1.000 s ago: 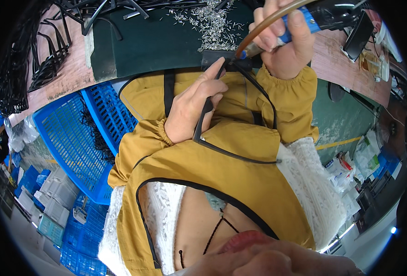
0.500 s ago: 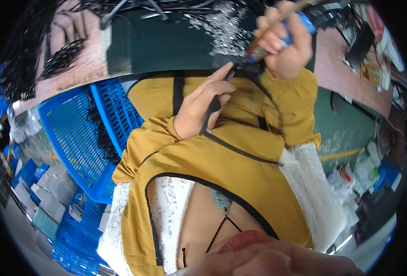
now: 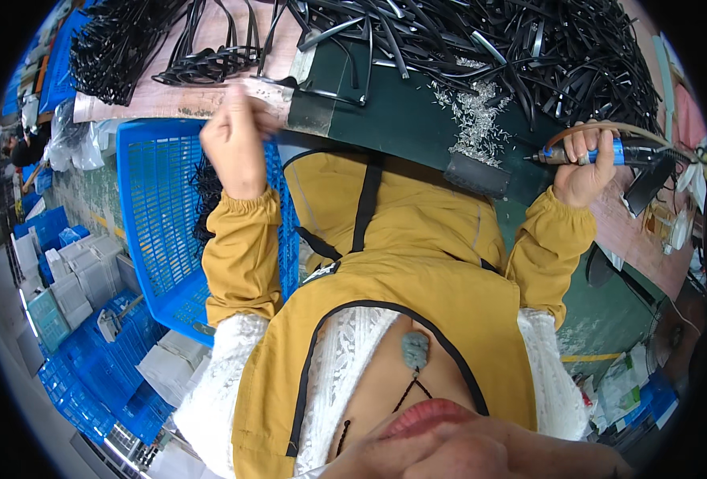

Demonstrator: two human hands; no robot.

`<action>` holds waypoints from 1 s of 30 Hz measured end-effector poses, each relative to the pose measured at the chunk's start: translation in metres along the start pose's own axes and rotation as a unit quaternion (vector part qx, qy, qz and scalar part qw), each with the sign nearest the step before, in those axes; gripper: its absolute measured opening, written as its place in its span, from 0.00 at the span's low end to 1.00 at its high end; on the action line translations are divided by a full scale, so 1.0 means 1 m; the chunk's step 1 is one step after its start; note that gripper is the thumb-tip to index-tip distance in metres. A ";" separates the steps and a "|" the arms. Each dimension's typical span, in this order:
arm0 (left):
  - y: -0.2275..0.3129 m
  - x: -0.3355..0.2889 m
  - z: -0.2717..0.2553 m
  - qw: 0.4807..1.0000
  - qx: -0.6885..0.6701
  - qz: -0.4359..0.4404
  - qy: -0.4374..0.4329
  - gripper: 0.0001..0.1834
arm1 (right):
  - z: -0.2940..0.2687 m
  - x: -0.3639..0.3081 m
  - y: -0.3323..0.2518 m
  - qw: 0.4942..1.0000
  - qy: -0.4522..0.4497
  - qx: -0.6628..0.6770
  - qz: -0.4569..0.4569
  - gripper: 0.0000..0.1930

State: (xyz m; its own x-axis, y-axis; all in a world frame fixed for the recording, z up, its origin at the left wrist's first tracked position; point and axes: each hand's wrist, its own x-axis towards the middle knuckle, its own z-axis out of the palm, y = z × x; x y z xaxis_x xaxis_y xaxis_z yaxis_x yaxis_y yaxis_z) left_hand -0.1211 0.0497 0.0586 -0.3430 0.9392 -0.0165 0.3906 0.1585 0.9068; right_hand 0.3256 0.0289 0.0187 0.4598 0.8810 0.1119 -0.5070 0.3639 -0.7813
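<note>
two bare hands are in my feed, well apart, above the near edge of the workbench. the right hand [image 3: 583,177] is closed around a blue and black pen-like tool [image 3: 628,152], its narrow tip pointing to my left; a brown tube [image 3: 642,135] arches over the fingers. the left hand [image 3: 240,140] is up at the table edge, over the blue basket [image 3: 147,259], fingers blurred; i cannot tell whether they grip anything. a thin, bent black strip [image 3: 329,95] lies just beside those fingers, reaching onto the dark green mat [image 3: 405,120]. between the hands i see small silver pins [image 3: 477,120] scattered on that mat, with a black block [image 3: 477,175] at its front edge, near the tool's tip. farther back, a heap of black strips [image 3: 545,52] spreads across the bench, and another bunch of strips [image 3: 118,52] sits at far left.
</note>
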 end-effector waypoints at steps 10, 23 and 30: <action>-0.019 0.108 -0.010 0.890 0.346 0.284 0.086 0.19 | -0.032 -0.005 -0.022 0.989 -0.008 -0.118 -0.090 0.26; 0.064 0.047 0.082 0.870 0.183 0.440 -0.124 0.12 | -0.043 0.083 -0.037 0.535 -0.322 -0.704 -0.339 0.10; 0.182 0.115 0.231 0.807 0.183 0.558 -0.052 0.23 | -0.059 0.014 -0.066 0.883 -0.109 -0.454 0.053 0.12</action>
State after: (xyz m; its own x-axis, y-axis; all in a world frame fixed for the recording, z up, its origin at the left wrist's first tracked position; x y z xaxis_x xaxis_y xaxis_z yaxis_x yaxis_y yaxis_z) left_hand 0.1077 0.2568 0.1246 0.4648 0.5764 0.6720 0.6395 -0.7435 0.1954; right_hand 0.4089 -0.0010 0.0357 0.2428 0.9689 0.0476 0.3005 -0.0285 -0.9533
